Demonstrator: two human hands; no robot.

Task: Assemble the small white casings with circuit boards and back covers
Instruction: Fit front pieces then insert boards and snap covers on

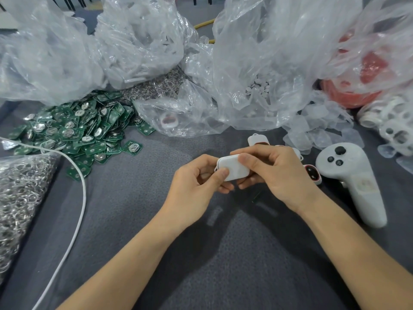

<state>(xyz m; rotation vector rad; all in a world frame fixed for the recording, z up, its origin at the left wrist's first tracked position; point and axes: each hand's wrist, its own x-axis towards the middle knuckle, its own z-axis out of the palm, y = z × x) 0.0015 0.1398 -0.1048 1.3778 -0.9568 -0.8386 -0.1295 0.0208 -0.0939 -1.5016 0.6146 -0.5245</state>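
The small white casing point(233, 167) is pinched above the grey table point(134, 220) by the left hand point(196, 182) and right hand point(274, 173). It is judged light, rigid, smooth; its edges are best gripped.

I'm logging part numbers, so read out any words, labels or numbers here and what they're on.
No text here can be read.
On the green circuit boards: white markings, too small to read.
On the white game controller: a pale sticker on its grip, blurred.
On the white casing: no print visible.
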